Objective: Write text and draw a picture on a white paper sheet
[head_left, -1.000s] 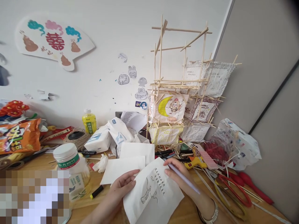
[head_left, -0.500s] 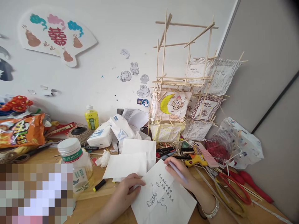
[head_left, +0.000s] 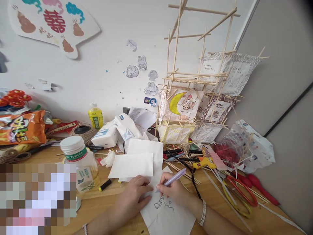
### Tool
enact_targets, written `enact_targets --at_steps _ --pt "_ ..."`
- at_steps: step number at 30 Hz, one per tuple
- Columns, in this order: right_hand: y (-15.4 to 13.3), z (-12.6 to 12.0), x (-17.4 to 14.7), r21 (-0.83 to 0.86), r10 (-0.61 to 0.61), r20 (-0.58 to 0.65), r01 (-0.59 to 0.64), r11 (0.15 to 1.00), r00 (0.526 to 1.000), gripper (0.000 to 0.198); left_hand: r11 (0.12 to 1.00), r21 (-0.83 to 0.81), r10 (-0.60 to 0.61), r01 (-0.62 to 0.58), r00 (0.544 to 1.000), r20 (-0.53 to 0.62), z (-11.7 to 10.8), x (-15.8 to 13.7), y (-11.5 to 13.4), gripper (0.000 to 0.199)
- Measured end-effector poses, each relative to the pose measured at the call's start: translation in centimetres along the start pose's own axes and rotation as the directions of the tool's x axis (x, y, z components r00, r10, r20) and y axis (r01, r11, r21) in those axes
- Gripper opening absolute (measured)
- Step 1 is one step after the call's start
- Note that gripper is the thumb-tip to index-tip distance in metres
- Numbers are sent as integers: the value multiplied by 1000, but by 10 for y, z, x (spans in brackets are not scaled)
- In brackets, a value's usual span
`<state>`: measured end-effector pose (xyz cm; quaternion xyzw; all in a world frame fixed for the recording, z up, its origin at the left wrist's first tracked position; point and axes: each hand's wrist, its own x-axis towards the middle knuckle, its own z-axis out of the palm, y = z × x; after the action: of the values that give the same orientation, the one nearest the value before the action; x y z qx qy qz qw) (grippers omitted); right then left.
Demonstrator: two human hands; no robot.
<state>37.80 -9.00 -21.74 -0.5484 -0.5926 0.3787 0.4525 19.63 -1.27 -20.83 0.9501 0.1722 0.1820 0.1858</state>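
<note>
A sheet of white paper point(head_left: 171, 220) with a line drawing on it lies on the wooden desk in front of me. My right hand point(head_left: 172, 188) grips a light purple pen point(head_left: 174, 177), its tip down at the paper just above the drawing. The handwriting seen earlier is now mostly hidden by this hand. Pressed flat on the left edge of the sheet is my left hand point(head_left: 137, 195), fingers loosely bent and apart, holding nothing. Blank white sheets point(head_left: 132, 164) lie just beyond both hands.
Left of me stand a clear plastic jar point(head_left: 75, 160) and a black marker cap point(head_left: 105, 185). A stick frame point(head_left: 176, 49) with drawn panels rises at the back. Scissors point(head_left: 244, 191), a yellow glue gun point(head_left: 204, 162) and loose sticks lie right. Tissue packs point(head_left: 105, 135) are behind.
My right hand has moved left and down over the sheet, bringing the pen to the drawing. My left hand has shifted slightly up, and the camera view has tilted down a little.
</note>
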Motion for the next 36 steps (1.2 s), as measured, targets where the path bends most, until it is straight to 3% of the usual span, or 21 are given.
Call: enact_targets --at_steps 4,14,36 --pt "1 2 1 -105 -82 -34 78 991 996 27 998 43 43 -44 999 28 -2 -2 1 26" --pt "8 2 4 -232 -166 44 172 957 985 31 994 58 87 -90 995 41 2 -2 -2 25" --pt "8 2 1 -304 -176 66 188 934 982 33 994 51 91 -93 995 28 -1 -1 0 24"
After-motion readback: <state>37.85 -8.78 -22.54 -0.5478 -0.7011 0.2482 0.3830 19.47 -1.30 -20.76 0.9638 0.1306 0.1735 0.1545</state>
